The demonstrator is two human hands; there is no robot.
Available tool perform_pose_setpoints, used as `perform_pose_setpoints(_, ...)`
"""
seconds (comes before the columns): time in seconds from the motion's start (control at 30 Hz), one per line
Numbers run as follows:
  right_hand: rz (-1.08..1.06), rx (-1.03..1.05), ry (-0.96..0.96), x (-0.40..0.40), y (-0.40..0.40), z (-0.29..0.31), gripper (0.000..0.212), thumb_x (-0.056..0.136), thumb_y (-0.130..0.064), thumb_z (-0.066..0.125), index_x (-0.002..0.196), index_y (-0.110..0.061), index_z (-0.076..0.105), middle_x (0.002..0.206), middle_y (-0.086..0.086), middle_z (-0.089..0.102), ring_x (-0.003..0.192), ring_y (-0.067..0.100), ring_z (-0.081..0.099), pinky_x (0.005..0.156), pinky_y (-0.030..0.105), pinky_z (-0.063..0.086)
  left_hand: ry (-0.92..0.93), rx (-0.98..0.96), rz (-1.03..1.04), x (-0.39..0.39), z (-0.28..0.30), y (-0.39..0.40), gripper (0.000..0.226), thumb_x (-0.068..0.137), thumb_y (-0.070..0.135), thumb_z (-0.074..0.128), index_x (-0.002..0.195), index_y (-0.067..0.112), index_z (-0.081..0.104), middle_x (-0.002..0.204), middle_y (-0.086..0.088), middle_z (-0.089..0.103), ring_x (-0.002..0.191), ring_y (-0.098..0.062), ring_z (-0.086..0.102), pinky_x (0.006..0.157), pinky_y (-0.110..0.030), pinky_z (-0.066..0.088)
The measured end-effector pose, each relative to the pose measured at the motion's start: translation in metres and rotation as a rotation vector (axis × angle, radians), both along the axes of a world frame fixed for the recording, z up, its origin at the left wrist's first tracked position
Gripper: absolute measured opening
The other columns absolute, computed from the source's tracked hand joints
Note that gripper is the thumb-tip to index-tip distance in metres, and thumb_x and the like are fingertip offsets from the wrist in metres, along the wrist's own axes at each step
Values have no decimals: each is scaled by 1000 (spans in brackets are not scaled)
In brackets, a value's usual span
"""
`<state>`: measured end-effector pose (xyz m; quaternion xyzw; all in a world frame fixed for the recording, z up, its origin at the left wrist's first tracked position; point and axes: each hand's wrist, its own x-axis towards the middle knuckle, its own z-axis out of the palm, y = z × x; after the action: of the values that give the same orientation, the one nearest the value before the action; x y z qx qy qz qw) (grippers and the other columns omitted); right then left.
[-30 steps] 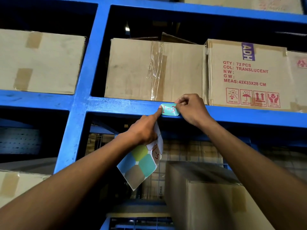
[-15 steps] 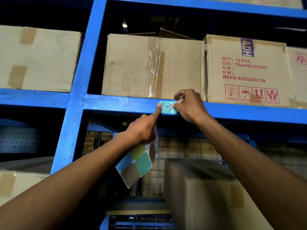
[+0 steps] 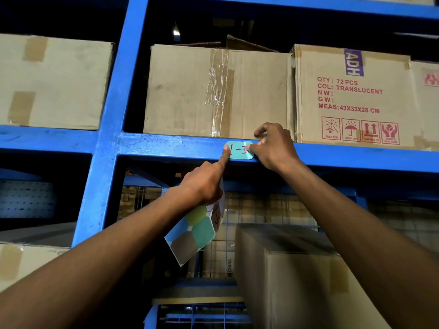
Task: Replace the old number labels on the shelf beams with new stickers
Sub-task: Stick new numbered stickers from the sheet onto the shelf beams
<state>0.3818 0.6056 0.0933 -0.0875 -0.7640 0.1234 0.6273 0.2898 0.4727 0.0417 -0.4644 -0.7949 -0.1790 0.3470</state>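
A teal sticker [image 3: 238,150] with red handwriting lies flat on the front of the blue shelf beam [image 3: 171,147]. The forefinger of my left hand [image 3: 204,184] presses its left end, while the other fingers hold a sticker sheet [image 3: 193,231] of coloured hexagon labels that hangs below the beam. My right hand [image 3: 273,146] presses the sticker's right end with the thumb, its other fingers curled above the beam.
Cardboard boxes stand on the shelf above the beam: a taped one [image 3: 213,91], a printed one [image 3: 351,96] to its right, another [image 3: 52,81] in the left bay. A blue upright [image 3: 111,115] rises on the left. A big box [image 3: 297,269] sits lower right.
Both hands stay on the sticker. My right hand's fingers have lifted and spread a little above the beam; the view has shifted slightly.
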Motion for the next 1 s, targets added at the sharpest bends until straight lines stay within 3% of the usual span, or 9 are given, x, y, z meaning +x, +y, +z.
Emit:
perform_pose_setpoints(0.17, -1, -66, -8, 7, 9, -6, 31, 80, -21, 69, 107, -13, 57, 109, 10, 64, 98, 24, 58, 77, 32, 47, 4, 4, -2, 0, -1, 0, 102, 84, 8, 59, 146, 28, -20, 113, -24, 51, 74, -28, 43, 63, -40, 38)
perform_pose_setpoints(0.27, -173, 287, -1, 7, 5, -22, 45, 84, -10, 56, 128, -20, 50, 118, 10, 56, 109, 27, 51, 83, 37, 45, -10, 27, -16, -1, -1, -2, 101, 83, 7, 58, 146, 32, -18, 104, -22, 49, 74, -29, 43, 64, -40, 38)
perform_pose_setpoints(0.37, -388, 582, -130, -3, 2, -36, 62, 82, -5, 49, 138, -27, 36, 147, 13, 29, 132, 31, 28, 103, 43, 28, 0, 38, -8, -2, -1, -3, 102, 82, 6, 58, 145, 35, -17, 87, -14, 43, 71, -31, 44, 62, -38, 37)
perform_pose_setpoints(0.47, -478, 527, -157, -6, 11, -46, 68, 83, -6, 47, 143, -31, 27, 157, 14, 7, 142, 31, 8, 111, 48, 14, 21, 46, 8, -1, -2, -3, 102, 83, 7, 59, 146, 36, -16, 91, -16, 46, 79, -37, 51, 63, -38, 38)
perform_pose_setpoints(0.6, -475, 375, -131, -1, 23, -57, 67, 87, -9, 46, 144, -32, 22, 156, 16, 6, 143, 32, 4, 112, 47, 13, 33, 65, 21, -1, 0, -7, 98, 82, 9, 59, 148, 34, -9, 115, -24, 50, 98, -45, 54, 69, -40, 39)
perform_pose_setpoints(0.67, -449, 341, -116, -2, 19, -57, 65, 86, -9, 46, 144, -30, 23, 156, 17, 6, 143, 32, 4, 112, 46, 13, 22, 75, -2, 0, 5, -7, 98, 81, 8, 60, 149, 31, -6, 112, -25, 52, 98, -45, 54, 71, -42, 42)
perform_pose_setpoints(0.8, -423, 422, -131, -6, 9, -53, 72, 82, -7, 47, 145, -28, 21, 157, 16, 1, 143, 32, 5, 112, 47, 13, -25, 32, -70, 3, 17, -1, 100, 80, 4, 61, 149, 27, -8, 87, -16, 49, 91, -41, 55, 73, -42, 44)
perform_pose_setpoints(1.0, -434, 336, -154, -6, 13, -61, 78, 80, -6, 49, 146, -31, 16, 157, 19, 3, 143, 35, 6, 111, 47, 15, -53, 12, -70, 1, 14, 0, 103, 80, 5, 63, 148, 27, -11, 106, -25, 53, 98, -42, 55, 85, -46, 49)
